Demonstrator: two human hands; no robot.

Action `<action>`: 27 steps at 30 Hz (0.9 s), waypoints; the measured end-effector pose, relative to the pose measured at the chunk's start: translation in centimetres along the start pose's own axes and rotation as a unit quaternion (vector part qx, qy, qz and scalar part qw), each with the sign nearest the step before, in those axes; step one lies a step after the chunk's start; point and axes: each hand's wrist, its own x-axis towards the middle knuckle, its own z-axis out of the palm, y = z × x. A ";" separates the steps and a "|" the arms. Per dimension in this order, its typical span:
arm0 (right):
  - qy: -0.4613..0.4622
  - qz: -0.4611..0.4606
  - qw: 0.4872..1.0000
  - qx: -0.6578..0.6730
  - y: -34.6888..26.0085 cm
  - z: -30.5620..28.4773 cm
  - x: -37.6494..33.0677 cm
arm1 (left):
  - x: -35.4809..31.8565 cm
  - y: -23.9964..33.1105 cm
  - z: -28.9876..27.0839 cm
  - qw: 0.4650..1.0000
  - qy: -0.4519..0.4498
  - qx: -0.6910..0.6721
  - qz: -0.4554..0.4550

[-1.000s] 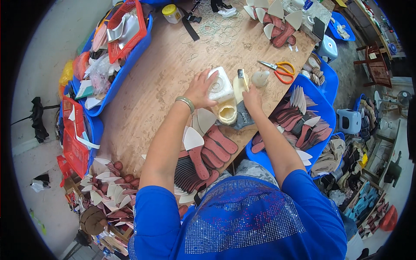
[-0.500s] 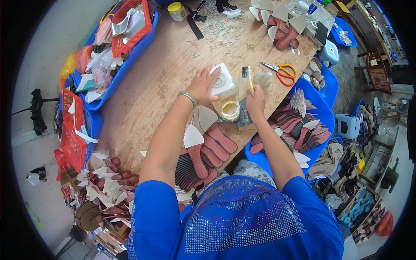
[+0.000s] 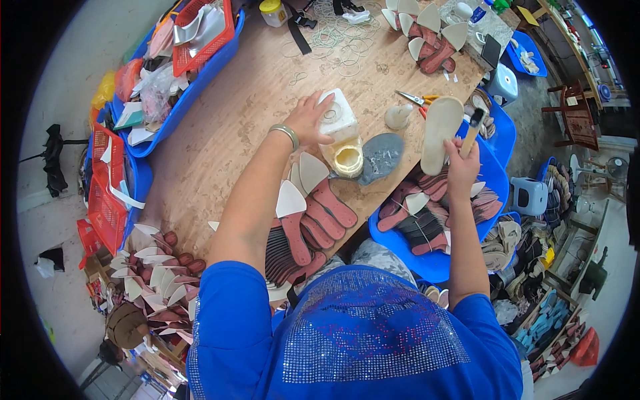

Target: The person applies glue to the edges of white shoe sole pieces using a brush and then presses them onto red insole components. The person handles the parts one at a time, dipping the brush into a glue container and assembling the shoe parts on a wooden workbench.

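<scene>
My left hand (image 3: 308,119) grips a white plastic jug (image 3: 339,120) that lies tipped on the wooden table (image 3: 220,133), its wide mouth facing me. My right hand (image 3: 461,163) is raised over the table's right edge and holds a beige insole (image 3: 440,130) upright, together with a wooden-handled brush (image 3: 473,125). A grey smeared pad (image 3: 383,157) lies on the table between the jug and the insole. A fan of red and white insoles (image 3: 313,207) sits just below my left forearm.
Orange-handled scissors (image 3: 417,100) and a small white bottle (image 3: 398,117) lie beyond the pad. A blue bin (image 3: 427,257) of insoles sits at the right, under my right arm. Blue bins with red baskets (image 3: 200,33) line the left. More insoles (image 3: 430,33) are piled at the far edge.
My right hand has moved from the jug's mouth out to the right, and it now holds up a beige insole with the brush. The left hand stays on the jug.
</scene>
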 end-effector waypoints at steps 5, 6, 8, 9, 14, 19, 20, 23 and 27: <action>-0.078 0.186 0.978 0.046 4.1 -2.6 -6.6 | -0.1 0.6 0.1 1.000 -0.002 0.009 -0.013; -0.089 0.234 0.968 0.028 4.8 -2.6 -8.3 | -0.1 0.5 0.3 1.000 -0.001 0.007 -0.012; -0.106 0.286 0.947 0.101 5.4 -1.8 -11.4 | -0.4 1.2 0.4 1.000 0.003 0.017 -0.015; -0.116 0.290 0.946 0.085 5.9 -1.4 -12.5 | -0.6 1.5 0.4 1.000 0.005 0.023 -0.017; -0.155 0.305 0.936 0.088 8.2 0.1 -15.9 | -1.2 2.4 1.2 0.998 0.027 0.059 -0.021; -0.203 0.274 0.936 0.088 8.1 1.2 -16.9 | -1.1 2.0 1.7 0.997 0.037 0.060 -0.013; -0.221 0.268 0.933 0.094 8.1 1.5 -16.9 | -1.1 2.0 1.7 0.997 0.037 0.060 -0.013; -0.220 0.182 0.953 0.099 8.5 2.6 -16.8 | -0.9 2.0 1.7 0.997 0.030 0.067 -0.020; -0.199 0.209 0.948 0.136 7.8 2.9 -16.3 | -0.8 1.6 1.7 0.997 0.031 0.070 -0.012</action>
